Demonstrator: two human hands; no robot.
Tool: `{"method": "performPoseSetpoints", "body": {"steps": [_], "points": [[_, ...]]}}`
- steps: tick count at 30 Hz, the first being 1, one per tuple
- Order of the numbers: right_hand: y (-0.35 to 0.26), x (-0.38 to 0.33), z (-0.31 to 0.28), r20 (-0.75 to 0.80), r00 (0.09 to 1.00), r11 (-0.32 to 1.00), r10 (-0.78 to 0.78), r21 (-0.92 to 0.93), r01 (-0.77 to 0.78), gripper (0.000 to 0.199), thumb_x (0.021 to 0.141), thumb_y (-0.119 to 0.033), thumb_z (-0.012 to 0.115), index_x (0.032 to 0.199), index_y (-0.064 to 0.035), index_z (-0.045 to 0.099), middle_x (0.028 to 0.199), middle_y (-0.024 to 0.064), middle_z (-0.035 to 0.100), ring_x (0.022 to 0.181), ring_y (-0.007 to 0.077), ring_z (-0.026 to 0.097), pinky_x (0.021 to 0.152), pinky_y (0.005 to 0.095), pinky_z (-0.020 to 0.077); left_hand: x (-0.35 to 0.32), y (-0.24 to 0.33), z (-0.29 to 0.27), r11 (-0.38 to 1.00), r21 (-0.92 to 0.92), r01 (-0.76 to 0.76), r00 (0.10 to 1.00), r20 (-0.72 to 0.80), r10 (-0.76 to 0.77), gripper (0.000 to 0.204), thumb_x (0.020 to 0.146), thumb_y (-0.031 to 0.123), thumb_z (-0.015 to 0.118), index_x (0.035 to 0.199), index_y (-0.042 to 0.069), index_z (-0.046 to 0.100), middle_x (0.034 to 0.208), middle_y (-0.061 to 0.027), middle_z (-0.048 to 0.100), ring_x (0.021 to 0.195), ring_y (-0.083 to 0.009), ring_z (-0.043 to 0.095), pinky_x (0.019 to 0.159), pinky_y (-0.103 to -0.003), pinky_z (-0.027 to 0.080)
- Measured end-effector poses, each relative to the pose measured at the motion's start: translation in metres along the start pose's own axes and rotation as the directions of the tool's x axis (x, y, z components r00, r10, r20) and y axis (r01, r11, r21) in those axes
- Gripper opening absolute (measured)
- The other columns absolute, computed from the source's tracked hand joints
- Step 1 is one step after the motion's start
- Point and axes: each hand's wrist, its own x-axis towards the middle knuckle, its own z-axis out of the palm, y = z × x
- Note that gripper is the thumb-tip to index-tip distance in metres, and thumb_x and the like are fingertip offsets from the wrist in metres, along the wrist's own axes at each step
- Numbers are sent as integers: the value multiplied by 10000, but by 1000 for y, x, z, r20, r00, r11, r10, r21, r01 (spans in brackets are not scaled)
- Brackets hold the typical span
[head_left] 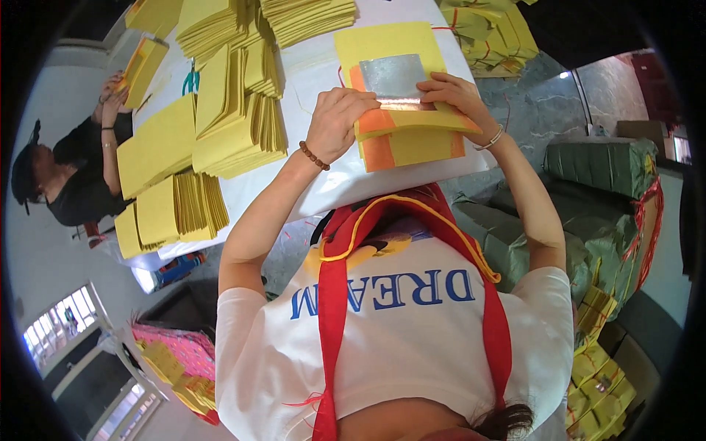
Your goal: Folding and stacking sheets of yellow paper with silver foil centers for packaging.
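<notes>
A stack of yellow paper [412,40] with orange patches lies at the table's front edge before me. A shiny silver sheet [392,76] rests on it, and the near part of the paper is bent up in a fold. My left hand [340,117] grips the left end of this fold, fingers curled over the silver sheet's lower corner. At the right end, my right hand [462,104] holds the fold with its fingers reaching onto the silver sheet. Both thumbs are mostly hidden by the paper.
Folded yellow paper bundles [239,110] crowd the white-covered table [294,180] to the left, near teal-handled pliers [190,79]. Across the left side, another person [81,169] handles yellow paper. Green wrapped bales [599,169] and tied yellow bundles [489,37] stand at the right.
</notes>
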Motion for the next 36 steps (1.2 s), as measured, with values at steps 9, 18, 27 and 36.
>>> {"method": "performPoseSetpoints", "body": {"steps": [9, 18, 27, 36], "points": [[2, -4, 13, -33, 931, 868, 364, 373, -327, 217, 742, -50, 672, 953, -78, 626, 1094, 39, 631, 1191, 234, 430, 998, 346, 356, -2, 0, 14, 976, -148, 160, 985, -39, -167, 165, 821, 122, 555, 964, 69, 617, 967, -65, 627, 921, -262, 532, 828, -332, 390], [-14, 9, -25, 54, 999, 993, 1, -117, 5, 254, 735, -123, 602, 987, -150, 593, 1134, 9, 594, 1127, 234, 497, 926, 368, 335, 3, 8, -12, 999, 36, 40, 999, -12, -40, 294, 719, -10, 543, 985, 89, 618, 1031, -42, 598, 998, -213, 529, 838, -348, 383], [-21, -3, -28, 91, 996, 999, 22, -43, -18, 243, 707, -172, 615, 948, -150, 632, 1019, 29, 611, 987, 213, 557, 820, 325, 388, -3, 29, -26, 992, 118, -32, 996, 89, 21, 232, 766, 138, 571, 982, 63, 612, 1025, -91, 617, 947, -231, 584, 760, -352, 419], [-15, 0, -11, 272, 831, 715, 486, 422, -557, 241, 815, -227, 613, 944, -24, 625, 851, 125, 619, 799, 260, 591, 693, 358, 447, -3, 26, -8, 801, -265, 537, 843, 130, -522, 122, 845, 48, 535, 907, -41, 591, 758, -135, 567, 673, -271, 528, 591, -338, 423]]}}
